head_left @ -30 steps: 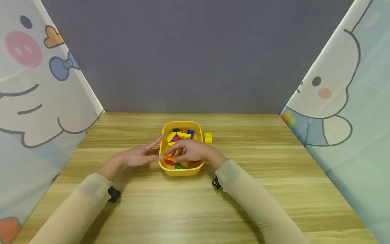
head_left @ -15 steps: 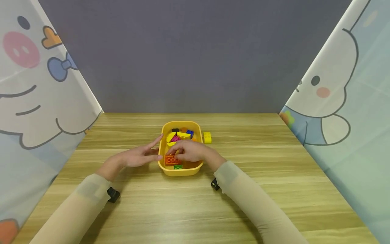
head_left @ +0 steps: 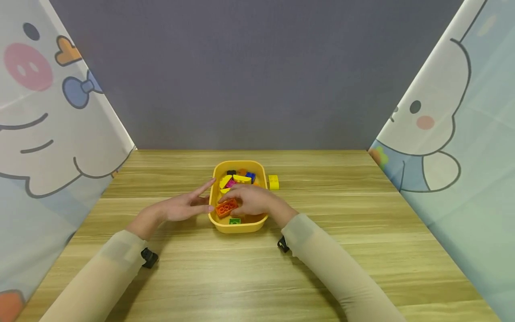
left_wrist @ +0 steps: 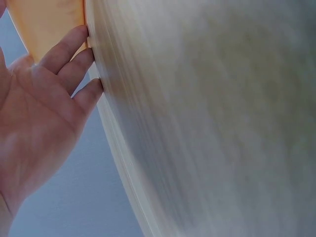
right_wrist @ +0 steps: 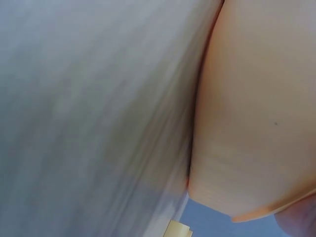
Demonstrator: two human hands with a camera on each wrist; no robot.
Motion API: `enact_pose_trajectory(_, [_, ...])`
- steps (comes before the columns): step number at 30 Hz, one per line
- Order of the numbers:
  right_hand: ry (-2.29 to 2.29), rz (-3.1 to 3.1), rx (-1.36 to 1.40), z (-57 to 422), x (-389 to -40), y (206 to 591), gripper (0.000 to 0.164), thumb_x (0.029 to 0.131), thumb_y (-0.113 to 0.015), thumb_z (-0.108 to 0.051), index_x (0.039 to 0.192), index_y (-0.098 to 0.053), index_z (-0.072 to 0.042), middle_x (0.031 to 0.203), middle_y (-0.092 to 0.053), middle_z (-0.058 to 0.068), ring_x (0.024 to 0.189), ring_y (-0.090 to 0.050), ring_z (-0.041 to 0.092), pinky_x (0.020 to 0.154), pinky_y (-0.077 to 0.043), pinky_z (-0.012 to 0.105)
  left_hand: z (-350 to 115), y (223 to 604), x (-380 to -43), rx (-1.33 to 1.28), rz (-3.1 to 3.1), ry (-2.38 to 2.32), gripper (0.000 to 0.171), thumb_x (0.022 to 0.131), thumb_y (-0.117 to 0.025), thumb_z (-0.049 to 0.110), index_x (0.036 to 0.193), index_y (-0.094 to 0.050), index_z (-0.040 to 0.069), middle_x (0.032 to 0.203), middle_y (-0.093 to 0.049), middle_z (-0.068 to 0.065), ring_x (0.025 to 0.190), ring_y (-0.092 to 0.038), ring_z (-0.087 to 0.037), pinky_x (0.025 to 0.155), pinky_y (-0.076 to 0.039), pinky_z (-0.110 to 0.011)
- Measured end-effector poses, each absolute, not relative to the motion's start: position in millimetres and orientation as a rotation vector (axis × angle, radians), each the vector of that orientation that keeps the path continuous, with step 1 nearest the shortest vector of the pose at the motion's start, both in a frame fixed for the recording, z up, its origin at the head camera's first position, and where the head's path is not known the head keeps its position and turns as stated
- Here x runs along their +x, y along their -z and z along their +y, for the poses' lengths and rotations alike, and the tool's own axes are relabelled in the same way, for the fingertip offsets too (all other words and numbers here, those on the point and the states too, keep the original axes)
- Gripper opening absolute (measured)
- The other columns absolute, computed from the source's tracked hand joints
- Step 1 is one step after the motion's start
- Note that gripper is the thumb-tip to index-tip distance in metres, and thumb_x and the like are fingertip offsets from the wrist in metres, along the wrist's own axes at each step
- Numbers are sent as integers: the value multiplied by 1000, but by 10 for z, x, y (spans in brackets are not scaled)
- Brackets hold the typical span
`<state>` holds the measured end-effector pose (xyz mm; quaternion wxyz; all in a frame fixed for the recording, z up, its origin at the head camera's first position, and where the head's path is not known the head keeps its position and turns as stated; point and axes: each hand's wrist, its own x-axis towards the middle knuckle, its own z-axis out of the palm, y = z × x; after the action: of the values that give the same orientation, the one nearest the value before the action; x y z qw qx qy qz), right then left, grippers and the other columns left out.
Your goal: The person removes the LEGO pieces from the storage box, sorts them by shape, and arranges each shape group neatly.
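One orange toy brick (head_left: 226,209) is inside the yellow bin (head_left: 238,228), pinched between thumb and fingers of the right hand (head_left: 255,200). Left hand (head_left: 179,207), fingers extended, touches the bin's outer wall.

Wood-grain tabletop (head_left: 225,277) — on it a yellow tub (head_left: 238,228), a yellow block (head_left: 273,182) just beside.

The orange-red brick (head_left: 225,209) is oblong, with a row of round rings on the face turned up. It sits slanted, its far end toward the right hand (head_left: 254,200), whose thumb and fingers pinch it at that end. Around it is the yellow tub (head_left: 238,229), round-cornered and upright, its left wall touched by the spread fingers of the left hand (head_left: 180,207), the right hand reaching in over the opposite rim.
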<state>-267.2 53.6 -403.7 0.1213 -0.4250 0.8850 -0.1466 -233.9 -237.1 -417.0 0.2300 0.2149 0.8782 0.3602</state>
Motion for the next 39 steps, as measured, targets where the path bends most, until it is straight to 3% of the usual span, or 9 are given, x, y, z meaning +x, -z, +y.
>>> enact_pose_trajectory(4, [384,2571,-1276,535,-2659,4021,44,103,-80,-29,146,-70,-34,155,-66,-5,150,-57,21,129,-45,45,-2364,4165,-2337,584,2417,-996,93,110,-61,58,175,5,47,173,-40,-27,159,-37,-55,127,-26,-80])
enact_pose_trajectory(9, [406,2544,-1253,536,-2638,4008,42,103,-81,-26,143,-70,-28,150,-67,-4,139,-64,19,124,-50,42,-2359,4166,-2332,573,2410,-1006,93,109,-61,58,175,4,48,173,-39,-28,160,-37,-54,127,-27,-78])
enact_pose_trajectory(12, [409,2539,-1241,539,-2634,4005,50,103,-80,-26,150,-65,-28,144,-68,-1,129,-66,19,118,-54,41,-2358,4170,-2331,580,2406,-1011,93,110,-61,57,176,3,47,173,-38,-28,160,-37,-53,127,-28,-78])
enact_pose_trajectory(19, [488,2533,-1220,573,-2657,4019,66,101,-77,-29,161,-53,-40,168,-54,2,149,-54,22,120,-51,44,-2344,4162,-2324,579,2389,-1030,93,111,-61,55,176,4,44,174,-36,-29,161,-36,-52,128,-29,-77])
enact_pose_trajectory(25, [675,2499,-1228,615,-2657,4022,66,99,-71,-19,159,-55,-40,150,-61,-2,107,-60,16,89,-55,31,-2334,4164,-2323,570,2394,-1028,93,110,-61,56,176,4,46,174,-35,-30,162,-34,-53,127,-28,-78])
enact_pose_trajectory(28, [796,2485,-1260,630,-2661,4017,59,101,-69,-13,156,-59,-33,146,-61,-1,103,-61,15,88,-56,27,-2336,4165,-2325,574,2398,-1021,93,110,-61,56,176,5,46,175,-35,-30,162,-34,-54,127,-28,-79])
enact_pose_trajectory(33, [1017,2476,-1294,636,-2684,4018,43,105,-69,-6,146,-66,-17,146,-63,6,114,-64,19,97,-58,27,-2342,4156,-2326,583,2391,-1032,94,110,-62,55,176,4,44,174,-37,-28,161,-36,-52,128,-29,-77])
enact_pose_trajectory(39, [1228,2416,-1290,696,-2713,3969,35,105,-73,-3,138,-65,-9,140,-66,11,115,-71,23,100,-62,28,-2345,4173,-2331,582,2379,-1047,94,110,-62,55,176,4,44,174,-38,-25,162,-36,-50,129,-28,-75])
